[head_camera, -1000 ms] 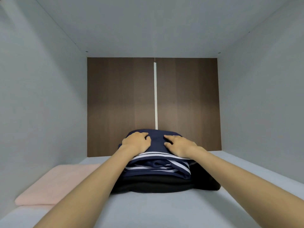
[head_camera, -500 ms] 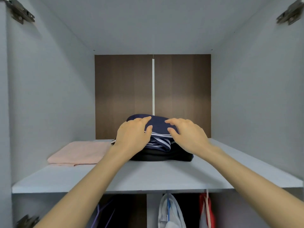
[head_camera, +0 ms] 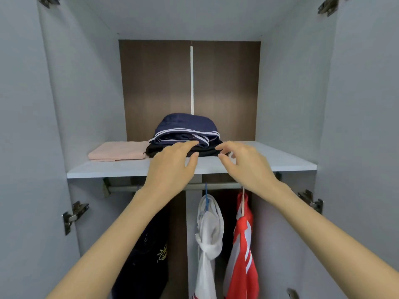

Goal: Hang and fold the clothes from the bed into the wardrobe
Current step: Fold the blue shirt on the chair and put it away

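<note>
Both hands are out in front of the shelf with nothing in them. The left hand (head_camera: 172,165) has its fingers stretched forward and relaxed, and its fingertips (head_camera: 193,143) overlap the front of the clothes stack. Can't tell if they actually touch it. The right hand (head_camera: 246,167) is loosely curled, not gripping anything, just in front of the stack's right corner.

The stack is two pieces. A navy folded garment (head_camera: 185,128) with white stripes sits on top of a black folded garment (head_camera: 155,151). Both lie with the long side running left to right across the shelf (head_camera: 280,160), and the navy one's striped fold edges face the front. The stack is about mid-shelf, right below the white strip (head_camera: 192,83) that runs down the brown back panel (head_camera: 155,87).

Just beside the stack on the left is one pink folded cloth (head_camera: 118,152), lying flat, also long side left to right. So that's three folded things up there in total.

Under the shelf is a rail (head_camera: 216,186) with three garments hanging from it:
- a dark garment with a gold emblem (head_camera: 146,255) on the left
- a white garment (head_camera: 210,229) on a blue hanger (head_camera: 206,190) in the middle
- a red garment with white stripes (head_camera: 244,244) on the right

The grey wardrobe (head_camera: 86,83) sides have metal hinges showing. One is at mid-left (head_camera: 74,214), one at mid-right (head_camera: 311,200), and there's one at each top corner.
</note>
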Available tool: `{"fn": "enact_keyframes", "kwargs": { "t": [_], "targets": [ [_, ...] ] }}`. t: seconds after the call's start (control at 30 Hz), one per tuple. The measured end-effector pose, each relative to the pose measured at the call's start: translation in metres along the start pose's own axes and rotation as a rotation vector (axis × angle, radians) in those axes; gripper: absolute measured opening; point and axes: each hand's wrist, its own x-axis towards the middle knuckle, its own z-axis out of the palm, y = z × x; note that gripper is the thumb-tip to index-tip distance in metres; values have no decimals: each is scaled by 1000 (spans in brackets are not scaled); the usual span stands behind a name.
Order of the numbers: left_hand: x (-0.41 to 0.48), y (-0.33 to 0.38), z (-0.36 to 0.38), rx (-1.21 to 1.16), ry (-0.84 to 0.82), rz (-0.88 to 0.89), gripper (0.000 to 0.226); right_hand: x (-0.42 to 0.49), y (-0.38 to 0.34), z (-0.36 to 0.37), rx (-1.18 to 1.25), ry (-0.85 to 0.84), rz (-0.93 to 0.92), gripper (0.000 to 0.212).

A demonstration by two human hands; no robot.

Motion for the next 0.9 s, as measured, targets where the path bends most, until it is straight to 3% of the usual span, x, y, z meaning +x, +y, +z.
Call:
{"fn": "enact_keyframes", "kwargs": {
  "t": [0.37,0.6,0.9],
  "targets": [
    [-150,55,-34,-257,-235,114,41,-185,-57,-58,-114,-77,258,26],
    [-222,126,-58,-397,-385,205,40,-304,-80,-125,-186,-120,470,25],
    [-309,246,-60,-538,-584,393,39,-464,-80,-213,-277,-56,794,23]
  ]
}}
